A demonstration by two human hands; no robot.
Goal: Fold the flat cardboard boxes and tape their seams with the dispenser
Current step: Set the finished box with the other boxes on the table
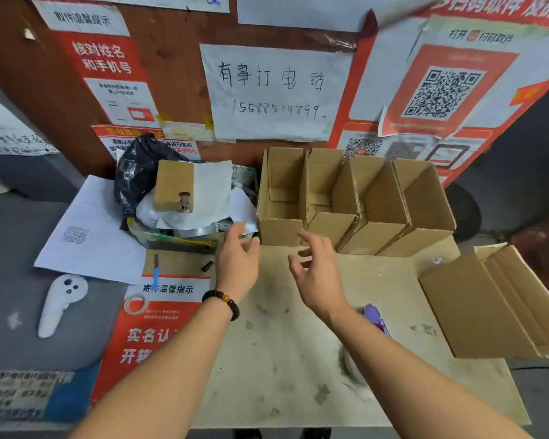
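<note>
A white controller (62, 302) lies far left, the left hand (236, 264) and right hand (319, 274) hover with fingers loosely spread, empty, before four folded boxes (355, 201), what may be the dispenser (376, 318) peeking beneath the right forearm, flat cardboard (488, 302) rightmost.

From my remote view, the purple tape dispenser (374, 315) lay largely hidden behind the right forearm (403, 359); the flat boxes (488, 305) were cropped at the right edge.
</note>
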